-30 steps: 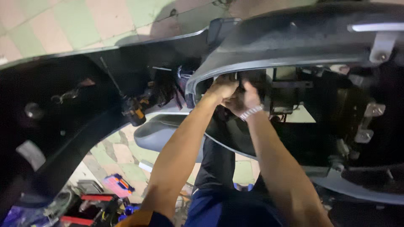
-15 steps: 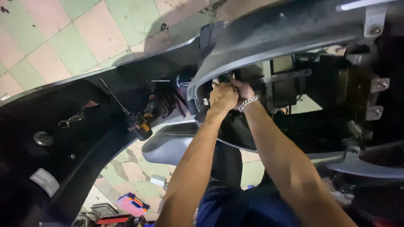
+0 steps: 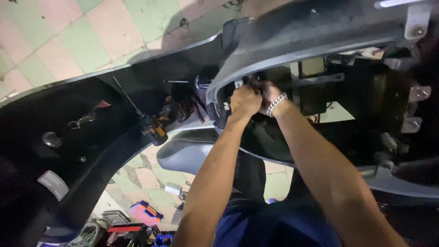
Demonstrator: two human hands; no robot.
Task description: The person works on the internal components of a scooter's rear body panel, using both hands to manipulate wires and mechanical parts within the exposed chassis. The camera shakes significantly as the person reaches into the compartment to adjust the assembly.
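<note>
Both my arms reach up into an opening in a grey scooter body panel [image 3: 292, 41]. My left hand [image 3: 244, 101] is curled into a fist at the opening's rim, next to a small white connector [image 3: 227, 106]. My right hand [image 3: 269, 93], with a metal chain bracelet [image 3: 276, 104] on its wrist, presses against the left hand's knuckles, its fingers tucked in among dark parts and wires. Whatever the fingers hold is hidden. A screwdriver [image 3: 147, 122] with a yellow and black handle lies on the black panel [image 3: 68, 151] to the left, well apart from both hands.
Metal brackets with bolts [image 3: 418, 93] stick out at the right of the frame cavity. A grey seat-like part [image 3: 185, 151] sits below my forearms. The floor has pink and green tiles [image 3: 64, 36]. Tools and a small red and blue box [image 3: 144, 212] lie at the bottom left.
My view has tilted, so the hands sit higher in the picture. Both hands stay at the same spot on the opening's rim, pressed together.
</note>
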